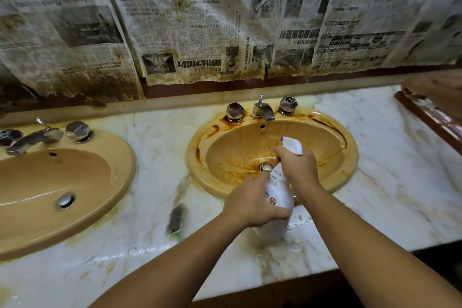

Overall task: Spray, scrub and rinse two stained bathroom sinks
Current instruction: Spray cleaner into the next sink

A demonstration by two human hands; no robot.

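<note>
Two tan oval sinks are set in a marble counter. The right sink (332, 157) carries brown rust-like streaks on its rim and bowl. The left sink (120, 155) looks clean and wet. A white spray bottle (278, 190) stands at the right sink's front rim, its nozzle pointing into the bowl. My right hand (297, 167) grips the bottle's neck at the trigger. My left hand (252, 202) holds the bottle's body from the left.
A dark scrub pad (176, 217) lies on the counter (390, 182) between the sinks. Chrome taps (262, 109) with faceted knobs stand behind each bowl. Stained newspaper (200, 20) covers the wall. A wooden frame (430, 117) leans at the far right.
</note>
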